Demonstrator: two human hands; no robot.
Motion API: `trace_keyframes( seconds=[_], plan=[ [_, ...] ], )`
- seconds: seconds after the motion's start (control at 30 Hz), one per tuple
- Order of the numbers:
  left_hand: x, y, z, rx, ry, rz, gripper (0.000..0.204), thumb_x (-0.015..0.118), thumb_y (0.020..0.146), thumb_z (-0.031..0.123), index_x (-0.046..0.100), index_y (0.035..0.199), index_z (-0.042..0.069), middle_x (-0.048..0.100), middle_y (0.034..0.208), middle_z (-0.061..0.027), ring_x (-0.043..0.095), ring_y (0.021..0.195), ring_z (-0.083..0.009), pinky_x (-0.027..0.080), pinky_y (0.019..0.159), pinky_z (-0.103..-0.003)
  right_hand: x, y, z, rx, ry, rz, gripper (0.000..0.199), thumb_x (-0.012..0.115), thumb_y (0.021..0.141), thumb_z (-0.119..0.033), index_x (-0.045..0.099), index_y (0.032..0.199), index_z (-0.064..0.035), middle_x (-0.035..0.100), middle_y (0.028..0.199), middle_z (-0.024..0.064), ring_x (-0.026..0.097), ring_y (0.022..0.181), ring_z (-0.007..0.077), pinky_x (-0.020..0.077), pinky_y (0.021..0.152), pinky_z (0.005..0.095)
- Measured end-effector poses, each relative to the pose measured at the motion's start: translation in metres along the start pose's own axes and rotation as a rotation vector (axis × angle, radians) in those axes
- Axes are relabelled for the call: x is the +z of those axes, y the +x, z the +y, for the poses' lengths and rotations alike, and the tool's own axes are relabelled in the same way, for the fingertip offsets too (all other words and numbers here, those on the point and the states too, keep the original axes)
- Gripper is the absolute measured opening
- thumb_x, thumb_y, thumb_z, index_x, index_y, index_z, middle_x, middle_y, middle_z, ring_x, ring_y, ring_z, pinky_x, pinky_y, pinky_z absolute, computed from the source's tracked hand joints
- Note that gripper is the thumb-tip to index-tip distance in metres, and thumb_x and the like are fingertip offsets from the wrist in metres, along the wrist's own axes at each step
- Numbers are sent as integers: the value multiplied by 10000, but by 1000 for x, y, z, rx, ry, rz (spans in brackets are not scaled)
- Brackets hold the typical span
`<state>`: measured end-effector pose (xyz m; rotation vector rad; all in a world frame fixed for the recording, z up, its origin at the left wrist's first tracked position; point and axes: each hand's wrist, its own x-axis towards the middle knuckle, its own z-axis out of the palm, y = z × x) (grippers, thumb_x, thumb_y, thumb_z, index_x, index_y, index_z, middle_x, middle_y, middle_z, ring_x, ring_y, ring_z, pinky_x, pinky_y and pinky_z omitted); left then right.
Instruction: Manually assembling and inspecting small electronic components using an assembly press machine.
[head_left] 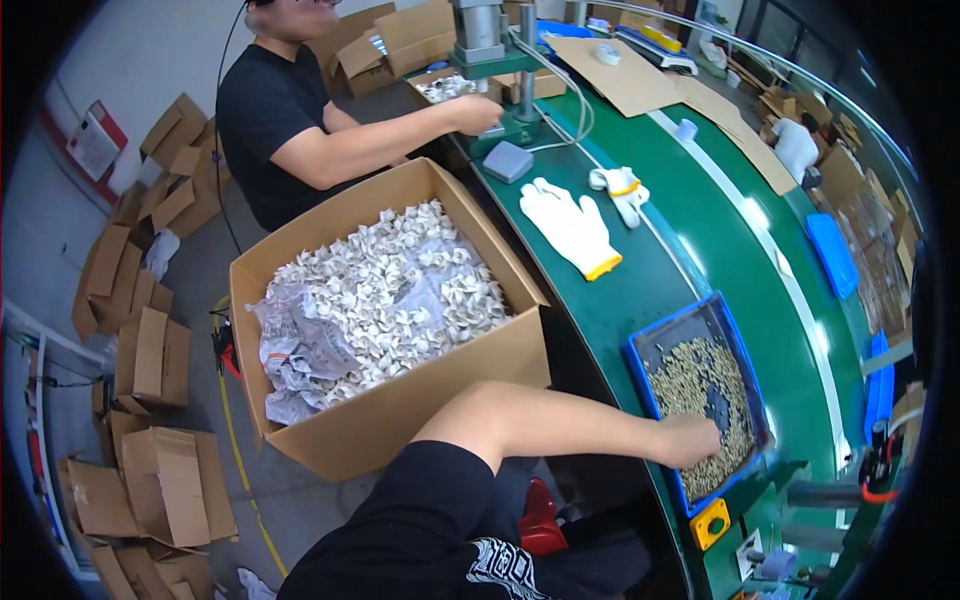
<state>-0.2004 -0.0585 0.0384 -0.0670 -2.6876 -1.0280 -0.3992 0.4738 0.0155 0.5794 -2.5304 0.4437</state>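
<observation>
My left hand [689, 441] reaches down into a blue-rimmed tray [640, 362] on the green bench. Many small brass-coloured metal pieces [708, 368] lie spread in that tray. The hand looks closed, its fingers curled down among the pieces, and whatever they hold is hidden. My bent left arm crosses in front of a large open cardboard box [420, 385]. Heaps of small white parts [380, 270] fill this box, with crumpled clear plastic bags [305, 345] among them. My right hand is out of view.
White gloves [570, 225] with yellow cuffs lie on the green bench [655, 285]. A co-worker [275, 130] sits at a press [480, 40] beyond the box. A yellow button box [710, 523] is beside the tray's near end. Opened cartons [155, 355] line the left floor.
</observation>
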Motion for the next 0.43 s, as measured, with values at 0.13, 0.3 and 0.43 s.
trace_keyframes(
  seconds=[0.13, 0.3, 0.43],
  plan=[
    [-14, -15, 7, 62, 73, -30, 101, 676, 735, 50, 703, 830, 32, 688, 848, -134, 692, 885, -348, 569, 737, -466, 10, 0, -1, 112, 55, 61, 287, 631, 954, -275, 649, 936, 11, 680, 792, 209, 621, 724, 329, 489, 628, 441],
    [-6, -14, 1, 229, 39, 129, 112, 693, 726, 64, 693, 836, 45, 668, 899, -118, 666, 947, -316, 575, 772, -438, 11, -1, 1, 47, -75, 126, 296, 649, 945, -258, 715, 877, 23, 664, 745, 190, 580, 641, 347, 463, 603, 464],
    [-7, -14, -2, 212, 24, 60, 160, 702, 730, 83, 692, 888, 56, 666, 944, -118, 659, 966, -321, 571, 816, -420, 12, 3, 1, -66, -182, 169, 393, 698, 905, -317, 596, 689, -5, 583, 611, 162, 514, 534, 328, 423, 517, 445]
  ],
)
